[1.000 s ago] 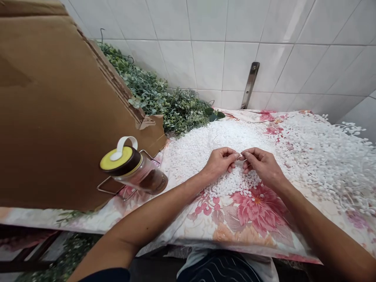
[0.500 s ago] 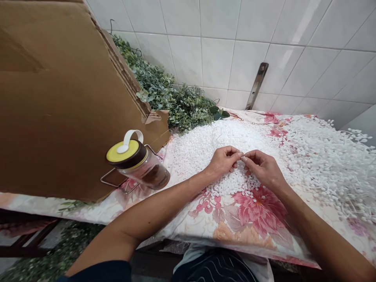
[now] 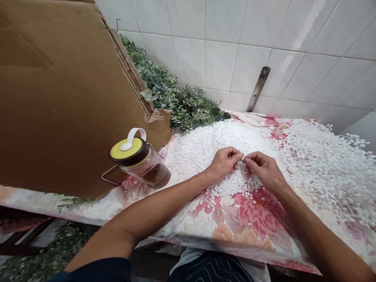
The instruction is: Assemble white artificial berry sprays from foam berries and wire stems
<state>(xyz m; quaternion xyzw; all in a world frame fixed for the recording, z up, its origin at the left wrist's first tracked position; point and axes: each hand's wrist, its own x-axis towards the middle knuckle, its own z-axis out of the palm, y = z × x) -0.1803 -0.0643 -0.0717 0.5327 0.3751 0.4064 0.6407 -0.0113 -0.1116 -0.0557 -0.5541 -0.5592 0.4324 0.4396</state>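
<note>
My left hand (image 3: 225, 161) and my right hand (image 3: 262, 168) meet fingertip to fingertip over a heap of small white beads (image 3: 205, 147) on a flowered cloth (image 3: 249, 219). Both hands are pinched shut on something tiny and white between the fingertips, too small to name. The heels of both hands rest on the beads. A pile of white beaded plastic sprigs (image 3: 323, 164) lies just right of my right hand.
A glass jar with a yellow lid (image 3: 138, 162) stands in a wire holder left of my left arm. A big cardboard box (image 3: 64, 98) fills the left side. Green artificial foliage (image 3: 176, 102) lies against the tiled wall. A metal bracket (image 3: 258, 88) leans on the tiles.
The view has shifted slightly, so everything sits a little further right and lower. Both hands stay pinched together over the beads.
</note>
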